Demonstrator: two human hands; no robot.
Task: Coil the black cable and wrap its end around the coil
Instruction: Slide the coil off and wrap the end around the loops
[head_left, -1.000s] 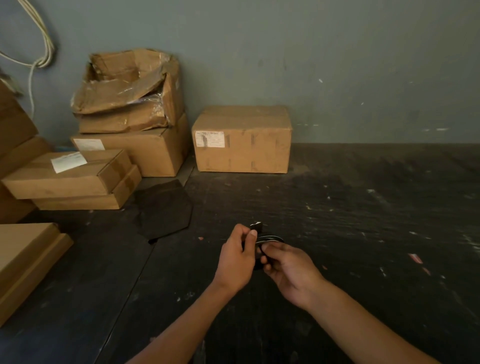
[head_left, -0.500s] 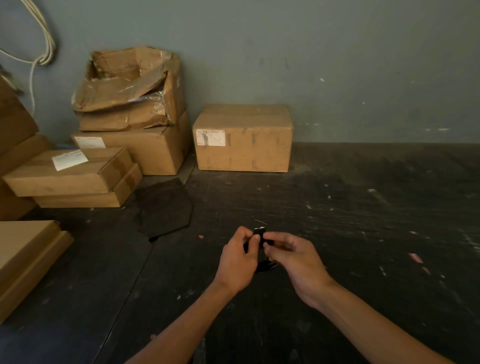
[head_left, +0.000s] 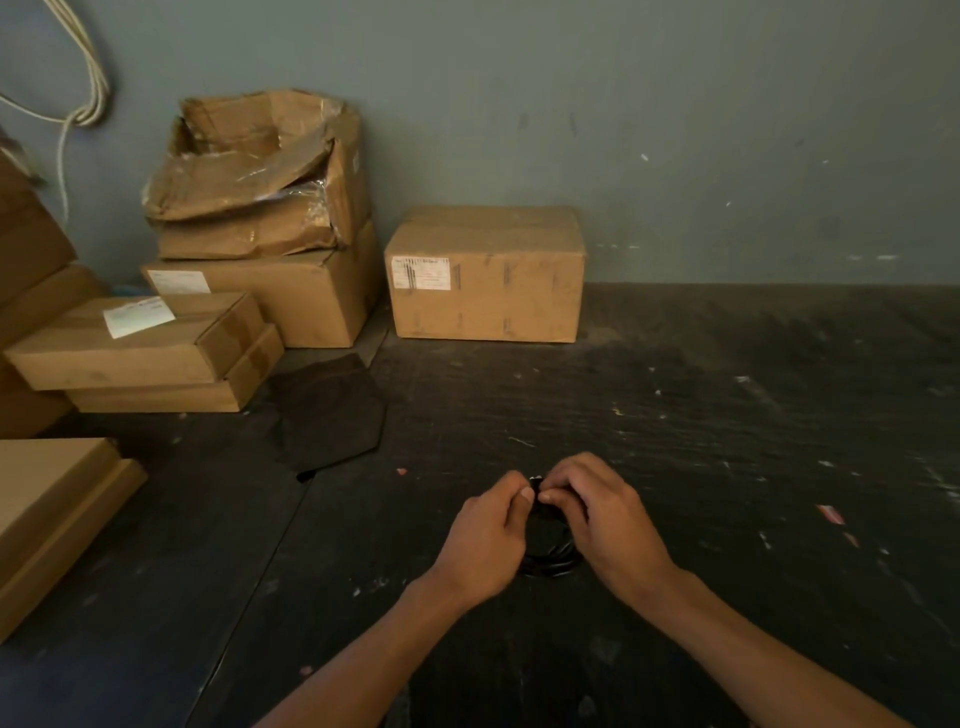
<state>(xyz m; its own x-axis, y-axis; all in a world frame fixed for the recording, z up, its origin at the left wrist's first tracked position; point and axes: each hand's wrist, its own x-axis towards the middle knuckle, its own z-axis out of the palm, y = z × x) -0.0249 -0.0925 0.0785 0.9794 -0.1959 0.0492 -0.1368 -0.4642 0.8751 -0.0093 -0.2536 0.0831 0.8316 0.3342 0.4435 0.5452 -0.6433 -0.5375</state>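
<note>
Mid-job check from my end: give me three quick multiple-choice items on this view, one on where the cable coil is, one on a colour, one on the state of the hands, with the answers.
1. Where is the black cable coil?
A. On top of the sealed box
B. Between the two hands, above the dark floor
C. Hanging on the wall

2. What colour is the wall behind the sealed cardboard box?
A. Grey-green
B. Bright red
C. White

3. How are the hands placed?
A. Both resting flat on the floor
B. Only one touches the cable
C. Both closed on the top of the coil

Answers: 1 B, the loops show between the left hand and the right hand. 2 A, the wall is a dull grey-green. 3 C, the fingertips of both hands meet at the coil's upper part.
</note>
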